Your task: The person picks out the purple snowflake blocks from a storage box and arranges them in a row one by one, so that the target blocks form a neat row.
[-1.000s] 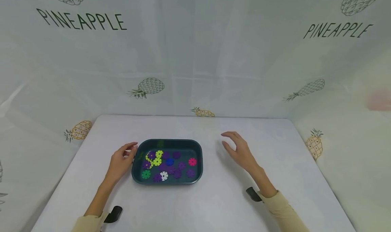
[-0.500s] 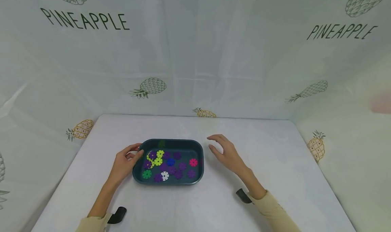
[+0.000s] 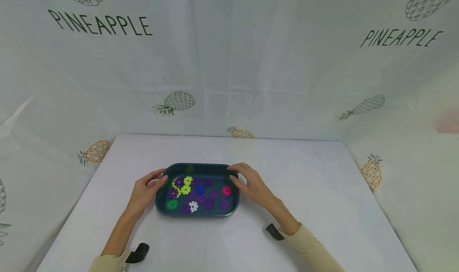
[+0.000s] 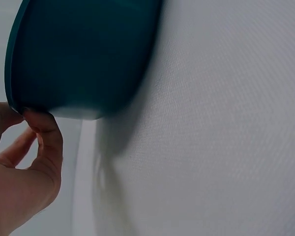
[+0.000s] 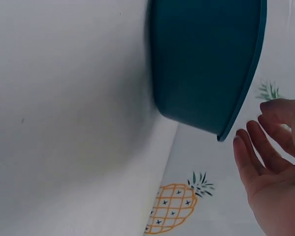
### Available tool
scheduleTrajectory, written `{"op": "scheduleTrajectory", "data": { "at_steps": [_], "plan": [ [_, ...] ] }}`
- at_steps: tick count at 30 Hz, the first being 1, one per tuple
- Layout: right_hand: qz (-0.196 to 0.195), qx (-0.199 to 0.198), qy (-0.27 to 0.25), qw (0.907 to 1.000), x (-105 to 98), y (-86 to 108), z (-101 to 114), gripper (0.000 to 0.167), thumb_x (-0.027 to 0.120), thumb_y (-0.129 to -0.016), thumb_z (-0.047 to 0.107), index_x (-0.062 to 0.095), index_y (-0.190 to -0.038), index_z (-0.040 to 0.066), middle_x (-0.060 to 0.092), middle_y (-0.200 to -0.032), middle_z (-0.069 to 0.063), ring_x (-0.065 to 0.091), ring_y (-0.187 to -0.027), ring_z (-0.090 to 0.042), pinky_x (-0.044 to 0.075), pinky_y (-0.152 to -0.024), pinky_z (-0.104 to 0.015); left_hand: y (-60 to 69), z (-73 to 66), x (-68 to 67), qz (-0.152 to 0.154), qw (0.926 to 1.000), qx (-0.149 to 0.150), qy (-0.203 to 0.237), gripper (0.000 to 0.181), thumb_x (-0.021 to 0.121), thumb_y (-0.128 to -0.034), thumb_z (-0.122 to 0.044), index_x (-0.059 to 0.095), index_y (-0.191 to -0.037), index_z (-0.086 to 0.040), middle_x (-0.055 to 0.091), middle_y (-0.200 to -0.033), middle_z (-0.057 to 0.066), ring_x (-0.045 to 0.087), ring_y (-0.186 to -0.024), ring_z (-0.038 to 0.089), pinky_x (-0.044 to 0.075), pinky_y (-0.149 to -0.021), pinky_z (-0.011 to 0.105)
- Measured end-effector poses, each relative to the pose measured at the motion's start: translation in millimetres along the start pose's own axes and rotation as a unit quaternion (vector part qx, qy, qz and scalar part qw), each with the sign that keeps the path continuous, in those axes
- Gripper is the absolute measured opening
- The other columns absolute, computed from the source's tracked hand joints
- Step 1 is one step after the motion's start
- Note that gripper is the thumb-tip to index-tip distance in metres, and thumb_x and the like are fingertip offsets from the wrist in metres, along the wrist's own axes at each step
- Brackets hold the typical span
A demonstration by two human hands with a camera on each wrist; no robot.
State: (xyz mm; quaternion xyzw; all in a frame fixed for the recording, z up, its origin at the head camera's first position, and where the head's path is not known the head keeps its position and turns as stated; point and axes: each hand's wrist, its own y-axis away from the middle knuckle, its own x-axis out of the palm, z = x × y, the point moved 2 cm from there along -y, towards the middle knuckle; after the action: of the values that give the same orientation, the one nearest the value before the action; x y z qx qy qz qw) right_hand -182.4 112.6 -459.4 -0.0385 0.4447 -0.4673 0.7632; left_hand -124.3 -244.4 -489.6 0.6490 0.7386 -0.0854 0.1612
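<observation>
A dark teal tray [image 3: 215, 215] stands on the white table, holding several notched plastic discs, mostly purple. Among them are yellow discs [image 3: 185, 189], a green disc [image 3: 172, 204], a white disc [image 3: 193, 206], a blue disc [image 3: 200, 190] and a pink disc [image 3: 226, 190]. My left hand [image 3: 143, 190] pinches the tray's left rim between thumb and fingers, as the left wrist view confirms. At the right rim is my right hand [image 3: 256, 188], thumb and fingers parted around the corner. The right wrist view shows those relaxed fingers [image 5: 243, 157] just short of the tray's edge.
White table surface [image 3: 287, 156] extends around the tray. Behind it and at both sides hangs a pale curtain [image 3: 251, 65] printed with pineapples. A dark wrist-worn device [image 3: 138, 253] sits by the left cuff, and another dark device [image 3: 274, 232] by the right cuff.
My right hand has moved left across the table to the tray's right rim. The left hand has come onto the left rim and now grips it. The tray stays in place.
</observation>
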Motion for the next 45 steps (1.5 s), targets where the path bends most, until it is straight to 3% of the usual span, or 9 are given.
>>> {"op": "scheduleTrajectory", "data": {
  "at_steps": [4,13,18,23,29,36,41,45],
  "plan": [
    [0.013,-0.015,0.0,0.9998,8,-3.2,3,0.028,0.068,-0.099,0.005,0.065,-0.126,0.001,0.068,-0.12,-0.008,0.063,-0.114,-0.02,0.053,-0.097,-0.036,-0.4,3.6,0.3,0.006,0.9998,-0.017,0.005,0.058,0.063,-0.1026,-0.043,0.054,-0.148,-0.009,0.056,-0.136,0.016,0.064,-0.107,0.015,0.05,-0.084,0.012],
    [0.039,-0.035,-0.003,0.9986,23,-11.1,12,0.026,0.069,-0.097,0.003,0.066,-0.123,0.0,0.068,-0.117,-0.009,0.064,-0.11,-0.022,0.054,-0.094,-0.036,-1.2,2.3,2.3,0.012,0.9982,-0.038,0.044,0.058,0.064,-0.1025,-0.041,0.053,-0.149,-0.009,0.054,-0.134,0.015,0.062,-0.099,0.013,0.052,-0.08,0.019],
    [0.052,-0.048,-0.003,0.9975,34,-11.5,12,0.025,0.069,-0.098,0.004,0.066,-0.123,-0.002,0.067,-0.116,-0.012,0.064,-0.107,-0.02,0.054,-0.093,-0.032,-1.2,2.9,3.9,0.013,0.9973,-0.056,0.046,0.06,0.064,-0.1019,-0.043,0.052,-0.151,-0.011,0.053,-0.135,0.012,0.058,-0.103,0.013,0.052,-0.082,0.019],
    [0.053,-0.052,0.055,0.9957,45,-8.8,10,0.026,0.072,-0.097,0.01,0.068,-0.121,0.002,0.068,-0.115,-0.007,0.064,-0.107,-0.016,0.054,-0.093,-0.03,-1.0,4.5,4.6,0.018,0.9961,-0.065,0.057,0.06,0.065,-0.1014,-0.042,0.051,-0.151,-0.011,0.053,-0.132,0.009,0.056,-0.103,0.011,0.051,-0.082,0.019],
    [0.062,-0.07,0.147,0.9848,54,-8.7,13,0.027,0.077,-0.094,0.017,0.071,-0.119,0.01,0.071,-0.112,0.0,0.066,-0.099,-0.015,0.054,-0.086,-0.031,-0.6,2.1,2.2,0.011,0.9963,-0.07,0.05,0.063,0.066,-0.0997,-0.045,0.052,-0.15,-0.011,0.054,-0.129,0.007,0.055,-0.102,0.014,0.051,-0.08,0.02],
    [0.125,-0.046,0.217,0.967,58,-11.2,18,0.027,0.078,-0.093,0.03,0.075,-0.116,0.016,0.073,-0.111,0.003,0.065,-0.095,-0.014,0.053,-0.082,-0.029,0.3,-1.3,-1.8,0.012,0.9962,-0.08,0.033,0.064,0.066,-0.0996,-0.046,0.051,-0.151,-0.011,0.053,-0.135,0.012,0.055,-0.103,0.014,0.051,-0.079,0.021],
    [0.175,-0.022,0.254,0.9508,60,-11.9,18,0.032,0.078,-0.092,0.037,0.075,-0.118,0.019,0.072,-0.115,0.003,0.065,-0.1,-0.015,0.051,-0.084,-0.028,-2.2,-1.9,-4.8,0.024,0.9959,-0.081,0.031,0.065,0.068,-0.0991,-0.044,0.051,-0.151,-0.01,0.054,-0.132,0.01,0.056,-0.102,0.012,0.052,-0.08,0.022],
    [0.19,-0.019,0.26,0.9465,60,-12.2,18,0.031,0.078,-0.092,0.037,0.075,-0.118,0.019,0.072,-0.114,0.003,0.065,-0.102,-0.015,0.051,-0.085,-0.028,-5.1,-2.3,-8.0,0.044,0.9965,-0.067,0.024,0.065,0.068,-0.0991,-0.044,0.051,-0.151,-0.008,0.054,-0.129,0.01,0.057,-0.101,0.015,0.053,-0.08,0.022]
  ]
}}
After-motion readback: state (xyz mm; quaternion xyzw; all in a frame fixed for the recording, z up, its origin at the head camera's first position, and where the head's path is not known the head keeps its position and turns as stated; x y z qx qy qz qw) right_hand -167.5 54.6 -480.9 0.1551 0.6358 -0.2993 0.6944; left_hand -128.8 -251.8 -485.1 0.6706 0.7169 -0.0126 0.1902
